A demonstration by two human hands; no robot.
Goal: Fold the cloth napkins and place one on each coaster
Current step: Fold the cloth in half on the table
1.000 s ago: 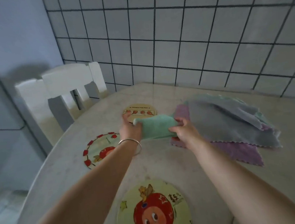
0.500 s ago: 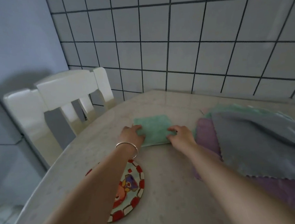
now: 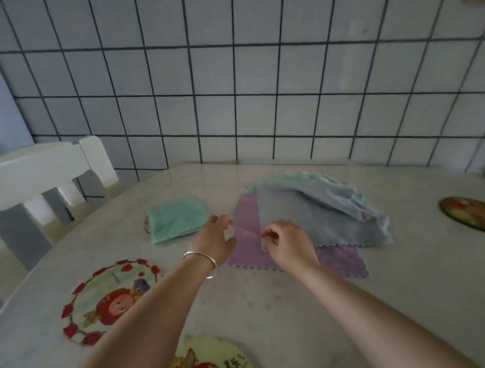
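Only one piece of writing is showing: a few dark handwritten-style characters on the yellow coaster [image 3: 209,363] lying at the near edge of the tabletop [image 3: 390,303], printed just to the right of its red cartoon figure. They are looking like East Asian script, but blur is keeping them from being read. The red-bordered coaster [image 3: 111,300], sitting to the left of and beyond the yellow coaster, is carrying only a cartoon picture and tiny marks too small to make out.
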